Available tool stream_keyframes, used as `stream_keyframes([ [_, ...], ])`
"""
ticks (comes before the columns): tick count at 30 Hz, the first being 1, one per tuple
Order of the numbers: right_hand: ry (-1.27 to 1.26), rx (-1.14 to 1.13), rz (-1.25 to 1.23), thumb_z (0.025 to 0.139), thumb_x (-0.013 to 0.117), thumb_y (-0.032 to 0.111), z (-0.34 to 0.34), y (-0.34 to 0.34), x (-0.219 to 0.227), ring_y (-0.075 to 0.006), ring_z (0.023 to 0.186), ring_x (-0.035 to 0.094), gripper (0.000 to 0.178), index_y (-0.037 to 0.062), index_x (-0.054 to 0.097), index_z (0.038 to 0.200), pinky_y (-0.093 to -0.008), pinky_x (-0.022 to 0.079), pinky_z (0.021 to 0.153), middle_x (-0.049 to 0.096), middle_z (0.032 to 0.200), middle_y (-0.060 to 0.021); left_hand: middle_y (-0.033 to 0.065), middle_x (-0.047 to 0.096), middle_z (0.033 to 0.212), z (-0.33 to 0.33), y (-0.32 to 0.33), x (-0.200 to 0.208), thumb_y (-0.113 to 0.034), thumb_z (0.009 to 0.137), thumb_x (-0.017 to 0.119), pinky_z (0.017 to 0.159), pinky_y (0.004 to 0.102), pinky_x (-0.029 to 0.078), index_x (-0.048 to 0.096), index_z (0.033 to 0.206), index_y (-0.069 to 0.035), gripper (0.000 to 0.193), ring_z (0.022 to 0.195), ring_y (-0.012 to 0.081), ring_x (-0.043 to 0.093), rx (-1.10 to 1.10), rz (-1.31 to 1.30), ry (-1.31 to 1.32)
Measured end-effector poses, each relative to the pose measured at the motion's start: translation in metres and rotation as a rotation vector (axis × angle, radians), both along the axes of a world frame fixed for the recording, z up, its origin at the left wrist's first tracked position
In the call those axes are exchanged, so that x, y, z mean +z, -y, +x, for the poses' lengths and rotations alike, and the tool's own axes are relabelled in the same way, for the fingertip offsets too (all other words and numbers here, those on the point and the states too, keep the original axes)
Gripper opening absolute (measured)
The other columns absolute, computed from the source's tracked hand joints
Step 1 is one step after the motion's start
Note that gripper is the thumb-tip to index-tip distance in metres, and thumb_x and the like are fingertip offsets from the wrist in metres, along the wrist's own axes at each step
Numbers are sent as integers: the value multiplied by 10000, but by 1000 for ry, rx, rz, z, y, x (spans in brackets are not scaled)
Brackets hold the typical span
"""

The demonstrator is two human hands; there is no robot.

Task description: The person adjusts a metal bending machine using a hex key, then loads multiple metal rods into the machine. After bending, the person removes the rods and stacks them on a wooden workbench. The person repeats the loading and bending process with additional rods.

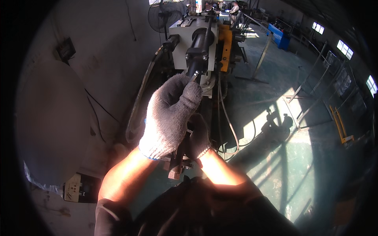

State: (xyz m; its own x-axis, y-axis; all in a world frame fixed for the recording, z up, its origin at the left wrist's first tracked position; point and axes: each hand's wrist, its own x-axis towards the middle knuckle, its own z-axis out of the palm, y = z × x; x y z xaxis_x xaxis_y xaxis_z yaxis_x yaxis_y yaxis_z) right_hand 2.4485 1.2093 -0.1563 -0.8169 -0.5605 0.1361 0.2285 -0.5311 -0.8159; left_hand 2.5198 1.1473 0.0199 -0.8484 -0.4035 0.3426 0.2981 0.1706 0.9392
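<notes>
Dark rod (178, 155) with threaded nut end nearest, running up between both gloved hands toward black cylinder (200, 45) of grey machine (182, 47). Left hand (169, 118) fingers (188, 91) wrapped around rod's upper part; right hand (198, 137) gripping just below, half hidden.

You have one view only, from the camera on your head, tilted down and forward. Your gloved hands (177, 118) sit close at centre; the machine (197, 39) runs off toward 12 o'clock, the green floor (283, 165) spreads toward 3 o'clock, fisheye edges bending.
</notes>
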Motion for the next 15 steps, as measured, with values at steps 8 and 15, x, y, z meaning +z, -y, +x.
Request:
stream_keyframes([
  [8, 65, 74, -192, 1145, 580, 302, -4, 9, -10, -232, 1127, 730, 321, 41, 705, 1282, -422, 586, 1059, 750, 1183, -116, -40, 596, 907, 27, -9, -28, -204, 1100, 766, 772, 271, 460, 651, 973, -52, 229, 857, 75, 536, 25, -97, -80],
  [15, -192, 106, -123, 1142, 493, -8, -1, 0, -6, -244, 1093, 760, 235, -18, 706, 1242, -378, 631, 958, 758, 1199, -139, 105, 713, 1015, 102, -4, -55, -137, 921, 878, 953, 443, 566, 697, 940, -48, 203, 923, 288, 671, -184, -479, -410],
])
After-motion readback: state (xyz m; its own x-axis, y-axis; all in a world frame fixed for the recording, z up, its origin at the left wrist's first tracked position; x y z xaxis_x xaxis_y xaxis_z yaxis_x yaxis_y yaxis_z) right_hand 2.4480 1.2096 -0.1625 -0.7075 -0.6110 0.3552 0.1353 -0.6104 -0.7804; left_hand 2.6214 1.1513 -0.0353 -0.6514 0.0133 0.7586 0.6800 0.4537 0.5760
